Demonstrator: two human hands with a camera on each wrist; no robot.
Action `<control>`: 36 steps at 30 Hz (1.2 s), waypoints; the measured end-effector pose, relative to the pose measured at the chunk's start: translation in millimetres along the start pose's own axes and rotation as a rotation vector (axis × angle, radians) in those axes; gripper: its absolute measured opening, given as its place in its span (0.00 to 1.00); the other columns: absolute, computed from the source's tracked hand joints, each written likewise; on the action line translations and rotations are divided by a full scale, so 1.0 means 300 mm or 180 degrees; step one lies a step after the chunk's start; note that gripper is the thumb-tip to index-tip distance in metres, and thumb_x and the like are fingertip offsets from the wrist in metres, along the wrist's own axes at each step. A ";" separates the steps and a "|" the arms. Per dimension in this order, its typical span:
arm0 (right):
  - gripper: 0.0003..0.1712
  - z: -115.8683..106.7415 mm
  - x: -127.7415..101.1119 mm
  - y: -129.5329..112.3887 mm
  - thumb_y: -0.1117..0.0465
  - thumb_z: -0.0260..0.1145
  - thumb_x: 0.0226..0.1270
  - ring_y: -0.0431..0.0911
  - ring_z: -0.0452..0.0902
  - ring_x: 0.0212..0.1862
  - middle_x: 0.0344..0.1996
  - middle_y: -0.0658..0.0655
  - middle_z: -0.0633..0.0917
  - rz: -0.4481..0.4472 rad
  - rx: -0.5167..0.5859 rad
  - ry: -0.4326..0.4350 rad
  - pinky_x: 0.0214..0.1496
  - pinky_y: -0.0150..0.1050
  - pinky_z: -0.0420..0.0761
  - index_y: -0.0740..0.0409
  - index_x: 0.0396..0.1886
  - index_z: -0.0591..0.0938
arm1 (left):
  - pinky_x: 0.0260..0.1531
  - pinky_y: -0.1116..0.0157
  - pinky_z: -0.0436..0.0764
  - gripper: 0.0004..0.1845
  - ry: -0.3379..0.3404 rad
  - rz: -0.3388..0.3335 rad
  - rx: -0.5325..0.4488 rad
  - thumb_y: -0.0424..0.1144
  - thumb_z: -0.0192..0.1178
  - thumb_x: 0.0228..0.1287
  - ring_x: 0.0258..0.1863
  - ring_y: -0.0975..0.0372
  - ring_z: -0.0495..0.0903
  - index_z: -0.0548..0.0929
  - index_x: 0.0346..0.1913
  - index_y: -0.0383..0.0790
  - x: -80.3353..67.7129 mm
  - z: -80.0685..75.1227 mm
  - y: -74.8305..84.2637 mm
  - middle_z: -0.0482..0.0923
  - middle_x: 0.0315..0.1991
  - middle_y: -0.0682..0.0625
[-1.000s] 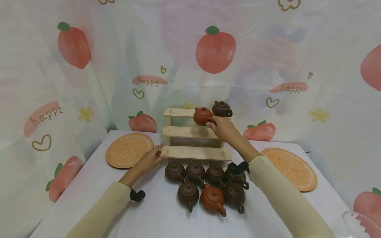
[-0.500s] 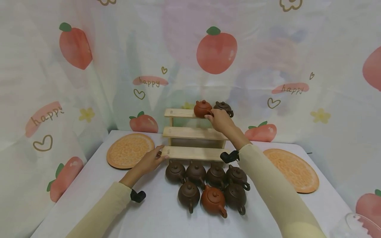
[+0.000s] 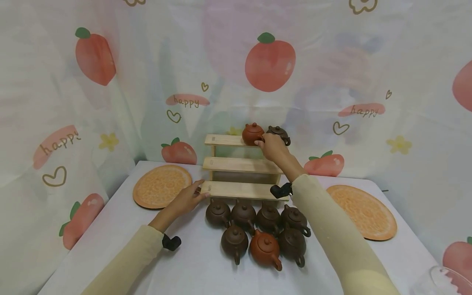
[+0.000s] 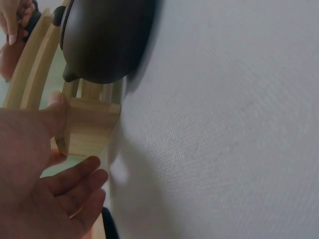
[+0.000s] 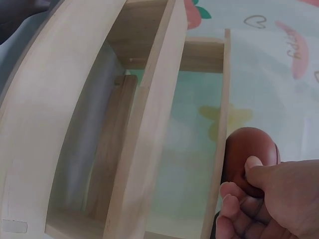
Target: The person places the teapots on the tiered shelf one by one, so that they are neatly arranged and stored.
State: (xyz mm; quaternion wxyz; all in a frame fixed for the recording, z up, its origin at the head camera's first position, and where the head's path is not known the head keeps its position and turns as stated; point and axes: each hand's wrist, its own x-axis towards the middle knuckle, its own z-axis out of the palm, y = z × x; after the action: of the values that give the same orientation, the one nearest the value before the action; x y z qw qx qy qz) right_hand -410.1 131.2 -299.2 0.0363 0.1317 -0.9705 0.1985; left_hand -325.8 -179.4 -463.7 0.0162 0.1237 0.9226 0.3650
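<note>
A three-step wooden rack [image 3: 239, 165] stands at the back of the table. On its top step sit a red-brown teapot [image 3: 252, 133] and a dark brown teapot [image 3: 279, 132]. My right hand [image 3: 271, 147] grips the red-brown teapot [image 5: 250, 157] from its right side, with the pot resting on the top step. My left hand [image 3: 188, 198] rests with straight fingers against the left end of the lowest step [image 4: 87, 129], thumb on the wood. Several more teapots [image 3: 258, 231] stand in a cluster in front of the rack, all dark brown except a red-brown one [image 3: 264, 249].
Two orange round mats lie flat on the white tablecloth, one at the left [image 3: 162, 185] and one at the right [image 3: 363, 211]. A peach-print curtain [image 3: 269, 61] hangs close behind the rack. A clear glass rim [image 3: 440, 280] shows at the bottom right corner.
My right hand has lifted the red-brown teapot from in front of the middle step up onto the top step, next to the dark teapot. My left hand has stayed on the lowest step.
</note>
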 end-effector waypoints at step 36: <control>0.17 0.026 -0.130 0.125 0.56 0.64 0.82 0.52 0.84 0.30 0.30 0.62 0.88 -0.0370 0.0014 0.0133 0.37 0.48 0.82 0.67 0.42 0.86 | 0.65 0.43 0.78 0.38 -0.0001 -0.0046 0.0110 0.52 0.58 0.81 0.66 0.41 0.79 0.61 0.81 0.34 -0.005 -0.002 0.021 0.79 0.65 0.30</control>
State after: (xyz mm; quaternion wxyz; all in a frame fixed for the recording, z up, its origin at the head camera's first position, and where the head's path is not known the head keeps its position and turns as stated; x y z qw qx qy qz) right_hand -382.7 170.7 -325.2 0.0677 0.1837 -0.9598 0.2009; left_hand -323.1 -175.7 -459.2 0.0168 0.1174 0.9297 0.3488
